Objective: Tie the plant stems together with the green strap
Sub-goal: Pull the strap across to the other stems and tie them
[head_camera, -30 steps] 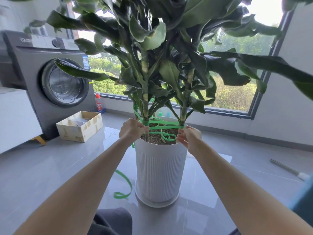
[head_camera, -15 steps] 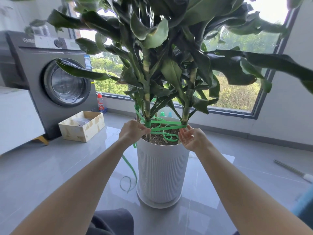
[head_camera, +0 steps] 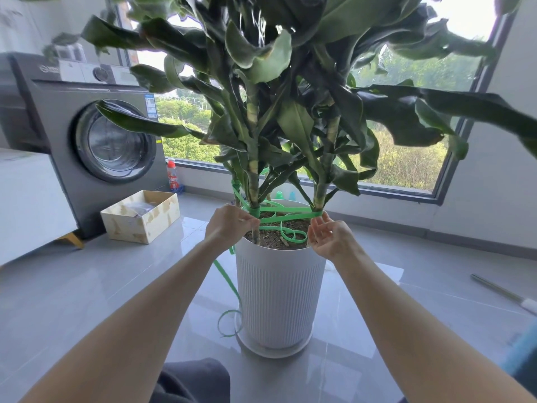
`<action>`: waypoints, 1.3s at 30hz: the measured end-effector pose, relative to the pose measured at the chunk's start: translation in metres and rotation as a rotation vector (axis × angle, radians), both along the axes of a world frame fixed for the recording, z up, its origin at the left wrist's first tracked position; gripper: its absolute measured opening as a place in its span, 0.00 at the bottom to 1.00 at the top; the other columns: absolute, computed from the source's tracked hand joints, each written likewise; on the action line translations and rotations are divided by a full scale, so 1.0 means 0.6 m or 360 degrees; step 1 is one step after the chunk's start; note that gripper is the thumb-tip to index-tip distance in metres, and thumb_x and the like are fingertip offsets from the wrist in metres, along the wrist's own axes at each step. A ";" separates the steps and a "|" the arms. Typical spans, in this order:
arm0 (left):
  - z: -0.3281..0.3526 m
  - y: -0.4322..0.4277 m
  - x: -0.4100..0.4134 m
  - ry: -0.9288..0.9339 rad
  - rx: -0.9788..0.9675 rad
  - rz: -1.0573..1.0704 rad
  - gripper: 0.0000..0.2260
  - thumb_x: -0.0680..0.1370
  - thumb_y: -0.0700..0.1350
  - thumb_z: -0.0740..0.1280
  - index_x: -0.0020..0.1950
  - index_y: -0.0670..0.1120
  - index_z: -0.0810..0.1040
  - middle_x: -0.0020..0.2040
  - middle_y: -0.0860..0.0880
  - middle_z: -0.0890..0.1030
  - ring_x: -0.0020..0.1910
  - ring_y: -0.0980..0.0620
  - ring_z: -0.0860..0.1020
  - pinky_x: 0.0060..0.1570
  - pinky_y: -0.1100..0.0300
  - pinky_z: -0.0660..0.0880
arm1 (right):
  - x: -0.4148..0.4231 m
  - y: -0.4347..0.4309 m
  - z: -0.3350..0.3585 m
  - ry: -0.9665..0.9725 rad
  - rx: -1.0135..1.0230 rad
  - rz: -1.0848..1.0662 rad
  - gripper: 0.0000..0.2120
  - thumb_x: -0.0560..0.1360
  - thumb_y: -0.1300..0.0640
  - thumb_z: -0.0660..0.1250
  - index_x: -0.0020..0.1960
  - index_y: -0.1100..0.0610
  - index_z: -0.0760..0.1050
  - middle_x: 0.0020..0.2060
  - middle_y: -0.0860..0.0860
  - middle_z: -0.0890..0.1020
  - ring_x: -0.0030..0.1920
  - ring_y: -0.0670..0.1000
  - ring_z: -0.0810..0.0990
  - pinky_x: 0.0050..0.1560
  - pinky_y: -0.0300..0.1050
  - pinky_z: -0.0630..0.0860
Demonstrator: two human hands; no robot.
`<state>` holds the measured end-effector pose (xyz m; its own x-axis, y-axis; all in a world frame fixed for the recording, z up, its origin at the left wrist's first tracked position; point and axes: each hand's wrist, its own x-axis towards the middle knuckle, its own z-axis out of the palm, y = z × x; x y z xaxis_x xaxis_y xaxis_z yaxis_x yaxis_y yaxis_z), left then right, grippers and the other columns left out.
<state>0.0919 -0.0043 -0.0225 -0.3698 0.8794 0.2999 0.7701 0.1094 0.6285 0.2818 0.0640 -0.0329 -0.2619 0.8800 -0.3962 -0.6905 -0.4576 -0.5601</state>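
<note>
Head cam, I see the green strap (head_camera: 286,211) looped round the plant stems (head_camera: 253,173) just above the soil (head_camera: 268,240), spare coil on the soil, tail dropping down the left side of the white pot (head_camera: 279,292) to the floor (head_camera: 116,286); left hand (head_camera: 229,225) fingers curled, pinching the strap at the left stem; right hand (head_camera: 329,238) palm up, fingers loose, tips touching the strap by the right stem

Two hands, left (head_camera: 229,226) and right (head_camera: 331,239); one strap (head_camera: 286,220); one pot (head_camera: 279,295); one washing machine (head_camera: 58,117); one box (head_camera: 136,228).
</note>
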 end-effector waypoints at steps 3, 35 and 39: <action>0.002 0.001 0.003 -0.0057 0.0056 -0.0002 0.09 0.74 0.47 0.70 0.49 0.42 0.84 0.47 0.44 0.84 0.41 0.50 0.78 0.43 0.60 0.73 | -0.003 -0.003 0.000 -0.0028 0.0013 -0.0022 0.19 0.75 0.74 0.51 0.50 0.57 0.75 0.42 0.50 0.79 0.40 0.45 0.77 0.42 0.39 0.70; -0.015 0.003 -0.002 -0.0666 0.0205 0.0038 0.08 0.74 0.43 0.70 0.50 0.40 0.82 0.48 0.44 0.82 0.46 0.52 0.76 0.41 0.65 0.69 | -0.044 0.008 -0.025 -0.1157 0.0596 -0.0333 0.27 0.72 0.69 0.53 0.65 0.51 0.74 0.52 0.49 0.80 0.35 0.45 0.70 0.33 0.39 0.65; -0.015 0.004 -0.003 -0.0684 0.0219 0.0025 0.08 0.75 0.43 0.70 0.51 0.40 0.82 0.49 0.44 0.82 0.46 0.52 0.76 0.41 0.66 0.69 | -0.045 0.011 -0.027 -0.1171 0.0599 -0.0350 0.28 0.72 0.69 0.54 0.66 0.50 0.73 0.54 0.50 0.81 0.34 0.43 0.69 0.34 0.39 0.67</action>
